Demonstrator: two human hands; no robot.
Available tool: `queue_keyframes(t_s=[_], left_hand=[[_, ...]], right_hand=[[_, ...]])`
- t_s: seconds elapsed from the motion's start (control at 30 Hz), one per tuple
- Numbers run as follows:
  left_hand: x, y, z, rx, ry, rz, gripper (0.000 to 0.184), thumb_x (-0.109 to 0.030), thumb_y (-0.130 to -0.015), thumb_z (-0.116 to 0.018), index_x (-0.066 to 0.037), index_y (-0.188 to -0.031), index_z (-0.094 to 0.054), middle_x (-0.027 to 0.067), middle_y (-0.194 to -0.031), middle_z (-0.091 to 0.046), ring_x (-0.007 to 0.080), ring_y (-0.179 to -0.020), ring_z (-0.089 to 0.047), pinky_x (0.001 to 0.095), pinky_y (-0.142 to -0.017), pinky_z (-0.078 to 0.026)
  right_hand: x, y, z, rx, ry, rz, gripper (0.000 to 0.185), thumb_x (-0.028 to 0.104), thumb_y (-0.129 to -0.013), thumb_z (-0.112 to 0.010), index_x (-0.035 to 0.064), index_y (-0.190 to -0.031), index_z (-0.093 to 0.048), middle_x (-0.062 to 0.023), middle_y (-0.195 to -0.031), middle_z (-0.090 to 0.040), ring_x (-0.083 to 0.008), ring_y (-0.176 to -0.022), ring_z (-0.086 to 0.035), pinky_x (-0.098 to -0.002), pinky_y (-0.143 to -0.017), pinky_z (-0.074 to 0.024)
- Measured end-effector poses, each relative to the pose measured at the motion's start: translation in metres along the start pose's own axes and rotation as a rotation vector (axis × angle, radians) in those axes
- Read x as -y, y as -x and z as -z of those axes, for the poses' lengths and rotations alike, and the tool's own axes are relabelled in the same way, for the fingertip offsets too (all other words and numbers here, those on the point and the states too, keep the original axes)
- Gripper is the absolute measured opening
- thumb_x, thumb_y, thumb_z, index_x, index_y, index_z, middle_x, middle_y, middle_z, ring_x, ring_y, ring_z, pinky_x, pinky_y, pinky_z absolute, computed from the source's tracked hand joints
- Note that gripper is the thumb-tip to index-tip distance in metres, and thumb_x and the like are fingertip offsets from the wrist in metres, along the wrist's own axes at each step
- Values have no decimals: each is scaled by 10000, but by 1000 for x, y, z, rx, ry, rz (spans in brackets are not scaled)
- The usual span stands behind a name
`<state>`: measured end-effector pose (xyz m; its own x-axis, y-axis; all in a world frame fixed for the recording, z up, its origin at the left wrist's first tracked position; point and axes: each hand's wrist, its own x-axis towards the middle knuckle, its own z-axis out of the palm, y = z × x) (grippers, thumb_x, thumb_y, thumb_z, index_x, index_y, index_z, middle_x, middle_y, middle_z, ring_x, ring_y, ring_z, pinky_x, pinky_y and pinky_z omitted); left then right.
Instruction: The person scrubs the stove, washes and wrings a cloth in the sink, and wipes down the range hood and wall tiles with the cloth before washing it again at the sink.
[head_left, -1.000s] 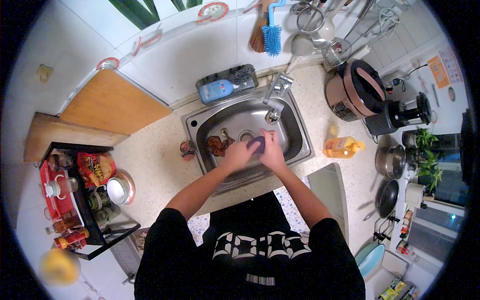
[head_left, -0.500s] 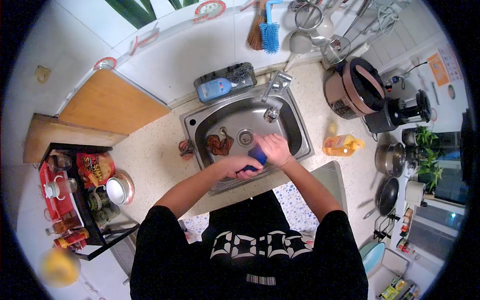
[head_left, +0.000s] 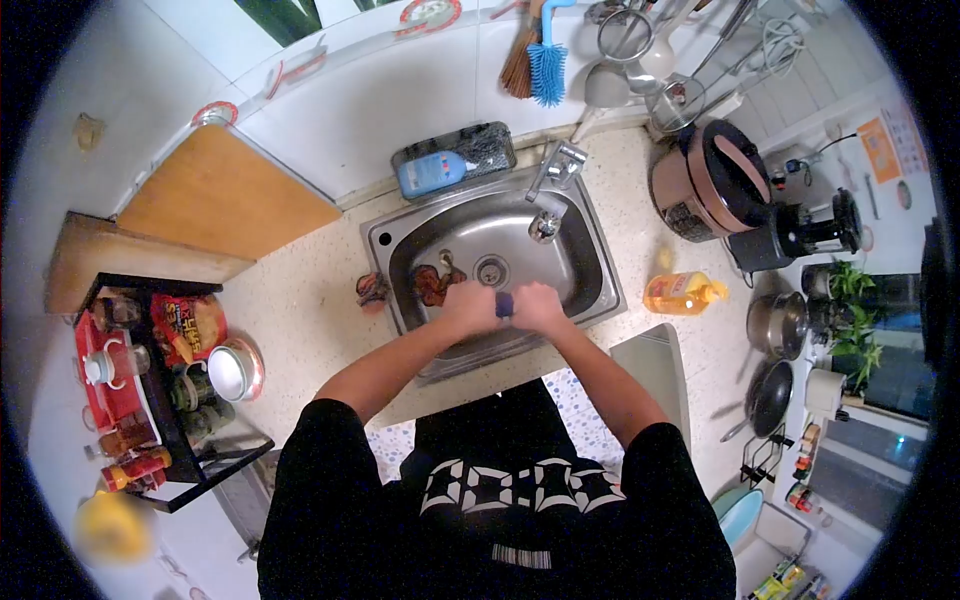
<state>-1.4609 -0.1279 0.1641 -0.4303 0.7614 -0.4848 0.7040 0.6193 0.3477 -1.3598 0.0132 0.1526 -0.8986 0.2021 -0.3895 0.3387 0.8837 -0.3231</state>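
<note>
Over the near part of the steel sink (head_left: 560, 292), my left hand (head_left: 470, 309) and my right hand (head_left: 537, 306) are closed close together. Between the two fists shows a short stretch of dark blue cloth (head_left: 504, 304), bunched tight; both hands grip it and hide the rest. Beside my left hand, in the sink, lies a crumpled reddish-brown patterned cloth (head_left: 430, 286), partly covered by that hand. The drain (head_left: 491, 270) is just beyond my fists. Behind it, the faucet (head_left: 556, 175) reaches over the basin.
A dark, reddish crumpled cloth (head_left: 371, 291) lies on the counter left of the sink. A blue bottle (head_left: 432, 174) rests on a dark tray (head_left: 487, 145) behind it. To the right are a yellow soap bottle (head_left: 682, 293) and a rice cooker (head_left: 705, 185). A black rack (head_left: 190, 495) stands left.
My hands have come level, side by side, with both fists closed on the blue cloth. Earlier my right hand was farther forward with its fingers more extended, and more cloth showed.
</note>
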Motion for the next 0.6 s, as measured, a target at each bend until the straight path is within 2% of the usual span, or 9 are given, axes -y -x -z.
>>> queue_keyframes(t_s=[0.13, 0.33, 0.43, 0.53, 0.6], left_hand=[[7, -4, -10, -49, -114, -72, 276, -340, -717, -742, -85, -817, -777, 162, -822, -748, 349, -766, -741, 468, -704, -589], [13, -13, -22, -62, -124, -136, 295, -357, -725, -724, -83, -807, -795, 184, -814, -753, 362, -770, -752, 470, -707, -600], [18, -22, -34, -58, -167, -114, 288, -346, -724, -722, -91, -841, -788, 176, -802, -749, 356, -758, -751, 474, -698, -598], [18, -22, -39, -112, -118, -85, 239, -320, -756, -729, -92, -813, -774, 139, -843, -760, 316, -805, -754, 452, -682, -586], [16, -13, -42, -310, -114, -143, 240, -313, -757, -739, -82, -815, -760, 124, -825, -754, 312, -813, -751, 449, -673, -583]], right_hand=[[-9, -9, -34, 17, -94, -87, 196, 222, -729, -705, 56, -813, -765, -245, -863, -726, -423, -870, -725, -499, -835, -583], [-18, -15, -56, 62, -214, -163, 277, 227, -752, -693, -10, -876, -765, -284, -913, -714, -436, -913, -717, -495, -863, -574], [-17, -17, -53, 122, -272, -215, 271, 219, -758, -689, -1, -893, -770, -280, -925, -719, -430, -937, -716, -492, -874, -572], [-10, -10, -40, 103, -275, -247, 247, 227, -753, -708, 20, -868, -776, -274, -928, -725, -430, -947, -717, -498, -870, -574], [-7, -7, -36, 106, -211, -242, 324, 232, -743, -756, 42, -1005, -742, -231, -958, -740, -423, -929, -726, -501, -838, -585]])
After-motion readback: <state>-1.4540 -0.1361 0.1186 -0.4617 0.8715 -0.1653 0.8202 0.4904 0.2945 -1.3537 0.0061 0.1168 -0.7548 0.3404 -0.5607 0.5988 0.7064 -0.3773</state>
